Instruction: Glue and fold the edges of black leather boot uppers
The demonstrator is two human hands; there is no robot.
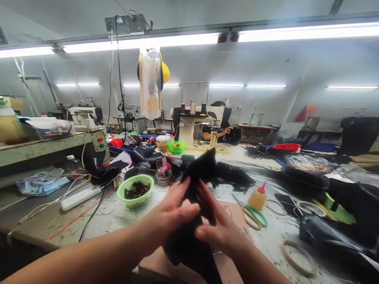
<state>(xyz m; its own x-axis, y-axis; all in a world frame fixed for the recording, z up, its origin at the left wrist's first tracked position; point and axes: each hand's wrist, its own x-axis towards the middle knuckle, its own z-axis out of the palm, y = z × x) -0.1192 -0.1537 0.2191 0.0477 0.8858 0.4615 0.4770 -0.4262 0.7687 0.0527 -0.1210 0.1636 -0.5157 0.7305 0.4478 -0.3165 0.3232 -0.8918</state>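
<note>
A long black piece of soft material [189,240], perhaps fabric or leather, stands upright in front of me with a pointed upper end. My left hand [177,211] grips it from the left, thumb across its front. On the other side, my right hand [220,223] presses against it with fingers bent and thumb forward. Motion blurs both hands, and some fingertips are hidden behind the material. Under it lies a pinkish-tan sheet [233,215] on the table. Scissors [251,217] with orange and green handles and a glue bottle [258,196] with a red tip are right of my right hand.
A light green basket [135,191] with small black parts sits left. Tape rolls [299,257] and black pieces [334,236] lie right. A white power strip [81,198] with cables is far left. Across the table, a person [217,132] works at a sewing machine [195,122].
</note>
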